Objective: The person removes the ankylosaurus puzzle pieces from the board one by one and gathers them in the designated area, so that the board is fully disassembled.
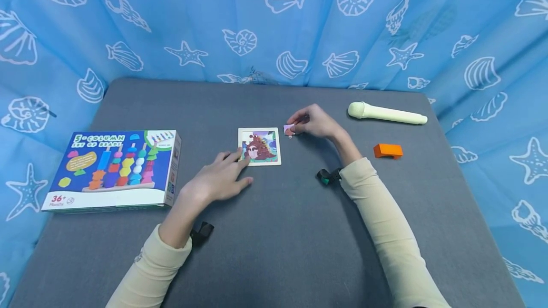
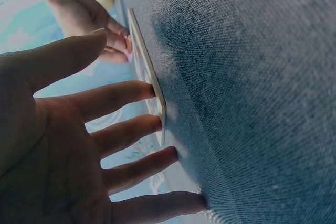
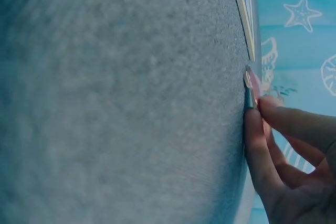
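A small square jigsaw puzzle in a pale frame (image 1: pixel 279 148) lies flat on the grey table, with a brown cartoon figure on its picture. My left hand (image 1: pixel 220 175) has its fingers spread, and the fingertips rest on the frame's left edge; in the left wrist view two fingertips (image 2: pixel 152 123) touch the frame. Just right of the puzzle, my right hand (image 1: pixel 318 121) pinches a pinkish-purple puzzle piece (image 1: pixel 288 130) between thumb and fingers. In the right wrist view the piece (image 3: pixel 254 83) is tilted near the tabletop, beside the frame's corner.
A bead-set box (image 1: pixel 111 170) lies on the left of the table. At the right are a pale green toy microphone (image 1: pixel 387 113) and an orange arched block (image 1: pixel 388 150). A blue shell-patterned curtain (image 1: pixel 257 23) hangs behind the table.
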`<state>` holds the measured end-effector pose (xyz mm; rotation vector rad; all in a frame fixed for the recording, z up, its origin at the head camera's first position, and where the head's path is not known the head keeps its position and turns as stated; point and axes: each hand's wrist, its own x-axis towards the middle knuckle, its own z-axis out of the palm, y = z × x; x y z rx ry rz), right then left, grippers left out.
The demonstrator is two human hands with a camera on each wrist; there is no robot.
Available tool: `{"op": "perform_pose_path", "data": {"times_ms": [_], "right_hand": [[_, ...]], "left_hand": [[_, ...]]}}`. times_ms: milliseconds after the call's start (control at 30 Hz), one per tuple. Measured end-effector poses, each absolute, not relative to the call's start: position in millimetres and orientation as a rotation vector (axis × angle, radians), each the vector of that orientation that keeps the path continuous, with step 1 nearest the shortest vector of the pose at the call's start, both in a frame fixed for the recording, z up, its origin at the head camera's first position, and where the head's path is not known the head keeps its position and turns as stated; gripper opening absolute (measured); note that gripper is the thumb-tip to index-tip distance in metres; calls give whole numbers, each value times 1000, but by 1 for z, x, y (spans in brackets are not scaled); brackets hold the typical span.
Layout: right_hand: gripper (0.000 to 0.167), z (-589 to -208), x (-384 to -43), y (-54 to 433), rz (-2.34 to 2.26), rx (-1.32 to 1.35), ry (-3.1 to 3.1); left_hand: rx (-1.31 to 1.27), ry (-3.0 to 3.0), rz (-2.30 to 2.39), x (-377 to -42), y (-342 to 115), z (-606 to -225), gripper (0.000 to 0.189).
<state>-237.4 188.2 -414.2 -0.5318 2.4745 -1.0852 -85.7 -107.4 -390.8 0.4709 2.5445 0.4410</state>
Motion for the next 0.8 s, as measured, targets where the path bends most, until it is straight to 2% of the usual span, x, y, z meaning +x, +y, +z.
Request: {"op": "perform_pose_path", "data": {"times_ms": [800], "right_hand": [[24,-411,-229,171,-1201,-528,2372]], "left_hand": [[469,2539,442,-86,-109,-391,67]]}}
